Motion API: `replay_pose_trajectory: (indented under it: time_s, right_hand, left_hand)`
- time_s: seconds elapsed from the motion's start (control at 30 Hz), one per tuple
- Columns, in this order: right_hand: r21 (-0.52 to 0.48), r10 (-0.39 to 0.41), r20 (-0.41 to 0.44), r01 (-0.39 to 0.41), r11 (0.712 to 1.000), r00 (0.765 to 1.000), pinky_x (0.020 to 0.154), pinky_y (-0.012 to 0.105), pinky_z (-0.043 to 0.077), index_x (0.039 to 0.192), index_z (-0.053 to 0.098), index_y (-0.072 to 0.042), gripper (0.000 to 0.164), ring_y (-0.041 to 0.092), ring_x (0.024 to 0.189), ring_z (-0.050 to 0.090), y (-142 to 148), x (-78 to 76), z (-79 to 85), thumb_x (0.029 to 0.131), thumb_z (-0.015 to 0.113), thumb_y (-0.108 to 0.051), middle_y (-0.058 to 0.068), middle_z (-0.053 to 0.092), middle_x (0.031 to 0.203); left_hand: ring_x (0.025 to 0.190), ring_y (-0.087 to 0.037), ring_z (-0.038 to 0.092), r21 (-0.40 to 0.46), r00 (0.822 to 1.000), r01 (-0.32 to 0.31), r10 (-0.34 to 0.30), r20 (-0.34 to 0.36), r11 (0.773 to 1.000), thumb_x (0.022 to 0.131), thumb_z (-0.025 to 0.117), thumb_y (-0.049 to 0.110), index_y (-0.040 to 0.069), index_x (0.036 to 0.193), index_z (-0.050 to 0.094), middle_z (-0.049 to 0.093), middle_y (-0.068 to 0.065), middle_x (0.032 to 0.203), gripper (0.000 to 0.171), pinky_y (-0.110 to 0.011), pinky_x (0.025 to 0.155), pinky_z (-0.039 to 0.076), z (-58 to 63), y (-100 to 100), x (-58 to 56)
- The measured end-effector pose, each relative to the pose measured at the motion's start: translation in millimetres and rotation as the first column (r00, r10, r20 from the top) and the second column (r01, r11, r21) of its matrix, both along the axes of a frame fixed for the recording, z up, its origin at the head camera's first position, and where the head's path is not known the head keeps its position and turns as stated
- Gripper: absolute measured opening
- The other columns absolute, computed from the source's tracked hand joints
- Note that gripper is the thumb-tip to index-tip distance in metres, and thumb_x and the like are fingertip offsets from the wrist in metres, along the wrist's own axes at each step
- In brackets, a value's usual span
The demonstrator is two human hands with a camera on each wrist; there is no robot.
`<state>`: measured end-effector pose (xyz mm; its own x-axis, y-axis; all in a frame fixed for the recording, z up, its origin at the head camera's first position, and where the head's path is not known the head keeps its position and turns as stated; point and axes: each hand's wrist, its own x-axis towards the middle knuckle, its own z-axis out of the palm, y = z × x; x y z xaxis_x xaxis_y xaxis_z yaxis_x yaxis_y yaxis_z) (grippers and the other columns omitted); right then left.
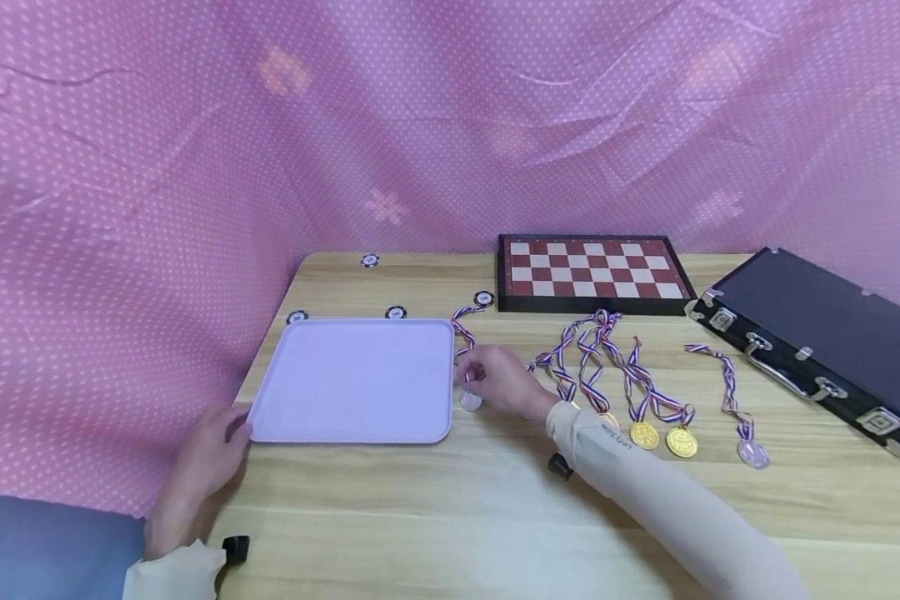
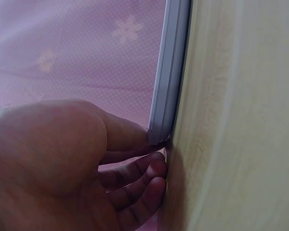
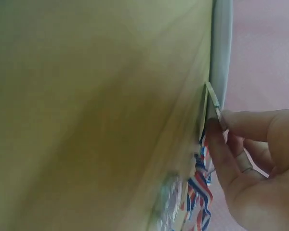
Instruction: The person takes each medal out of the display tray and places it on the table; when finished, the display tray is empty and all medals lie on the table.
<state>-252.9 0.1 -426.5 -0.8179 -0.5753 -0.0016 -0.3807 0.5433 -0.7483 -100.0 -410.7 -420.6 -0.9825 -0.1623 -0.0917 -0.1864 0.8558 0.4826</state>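
A pale lavender tray (image 1: 356, 379) lies on the wooden table. My left hand (image 1: 210, 454) is at its near left corner; the left wrist view shows the thumb and index finger pinching the tray's rim (image 2: 166, 72), the other fingers curled below. Beside the tray's right edge, my right hand (image 1: 498, 379) pinches a silver medal (image 1: 471, 401) by its edge, between thumb and index finger. Its striped ribbon (image 1: 461, 329) trails away toward the back of the table. Seen edge-on in the right wrist view, the pinched medal (image 3: 213, 98) is close to the tray's side.
Several gold medals (image 1: 643, 435) with tangled ribbons lie right of my right hand, and a silver medal (image 1: 753, 454) farther right. A chessboard (image 1: 592, 271) stands at the back, a black case (image 1: 832, 333) at the right. Several poker chips (image 1: 396, 312) lie behind the tray.
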Motion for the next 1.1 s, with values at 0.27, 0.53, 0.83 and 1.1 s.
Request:
replay_pose_trajectory:
  time_s: [0.27,0.53,0.83,1.1]
  right_hand:
    - [0.058,0.029,-0.021,-0.028,0.998,0.999,0.068,0.022,0.051,0.09,0.073,-0.012,0.016,0.01,0.078,0.057,-1,2.8,-1.2,0.081,0.071,0.002,-0.001,0.065,0.085]
    - [0.109,0.042,-0.059,-0.035,0.993,0.997,0.069,0.022,0.051,0.092,0.074,-0.013,0.018,0.01,0.078,0.057,2,1.5,-3.5,0.081,0.073,0.001,0.0,0.065,0.086]
    - [0.146,0.043,-0.141,-0.022,0.989,0.989,0.077,0.025,0.053,0.091,0.073,-0.012,0.017,0.011,0.086,0.056,7,3.4,-5.7,0.079,0.074,0.0,0.001,0.064,0.096]
    - [0.159,-0.009,-0.152,0.033,0.987,0.988,0.083,0.026,0.055,0.095,0.072,-0.015,0.013,0.011,0.091,0.059,11,9.7,-0.8,0.083,0.073,-0.008,-0.003,0.06,0.098]
  left_hand:
    - [0.124,-0.054,0.041,-0.003,1.0,0.002,-0.002,0.005,1.0,0.1,0.046,0.012,-0.009,0.136,0.047,0.043,-0.035,0.137,0.042,-0.07,0.103,0.032,-2.6,-2,-0.9]
    - [0.122,-0.054,0.042,-0.009,1.0,0.018,-0.018,-0.019,1.0,0.099,0.046,0.011,-0.009,0.134,0.049,0.044,-0.036,0.134,0.041,-0.07,0.103,0.033,-4.2,-1,-6.7]
    - [0.123,-0.054,0.041,0.003,0.999,0.04,-0.04,0.006,0.999,0.099,0.046,0.011,-0.009,0.135,0.048,0.043,-0.037,0.135,0.041,-0.07,0.103,0.032,-6.8,0,-11.9]
    - [0.121,-0.055,0.043,-0.027,0.997,0.082,-0.083,-0.01,0.996,0.098,0.047,0.008,-0.011,0.133,0.049,0.047,-0.039,0.131,0.04,-0.069,0.101,0.035,-7.4,-10,-21.7]
